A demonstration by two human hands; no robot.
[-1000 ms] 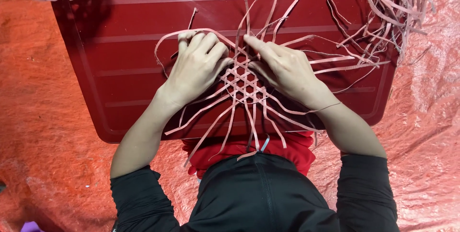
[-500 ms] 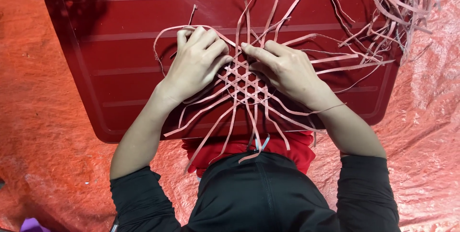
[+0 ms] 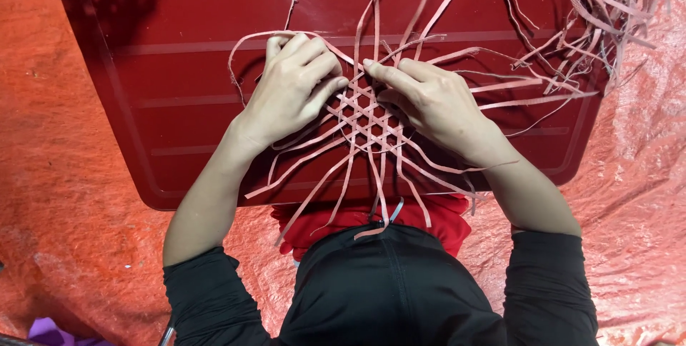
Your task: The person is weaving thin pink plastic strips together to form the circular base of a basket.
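Centre of frame: woven patch [image 3: 366, 119] of thin pinkish strips, open lattice, flat on dark red board [image 3: 186, 89]. Loose strip ends fanning out on all sides, several trailing past lower edge of board.

Left of centre: left hand [image 3: 289, 92], palm down, fingers curled and pressing on left edge of woven patch, one strip looped around above knuckles.

Right of centre: right hand [image 3: 436, 103], palm down, fingertips pinched on a strip at upper edge of lattice.

Upper right: bundle of spare strips [image 3: 600, 17], tangled, lying over corner of board.

Surround: orange-red tarp [image 3: 64, 196] under board. Bottom centre: black sleeves and torso, red cloth [image 3: 429, 221] just below board.
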